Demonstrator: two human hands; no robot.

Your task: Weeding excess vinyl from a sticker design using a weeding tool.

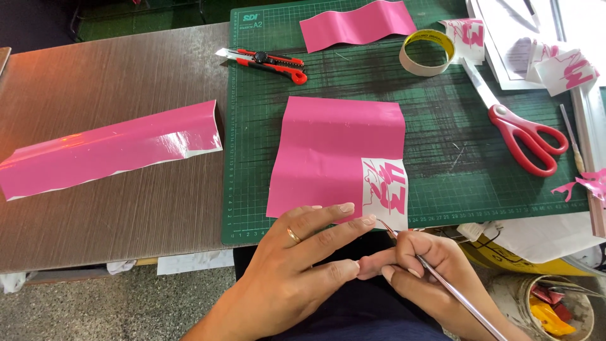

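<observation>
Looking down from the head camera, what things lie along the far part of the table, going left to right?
Long pink vinyl strip → red utility knife → wavy pink sheet → tape roll → red-handled scissors.

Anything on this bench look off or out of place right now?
Mostly tidy. The utility knife lies on the green cutting mat with its blade tip extended. Small pink scraps are scattered at the mat's right edge, and the long pink vinyl strip on the table is torn and curled along its lower edge.
</observation>
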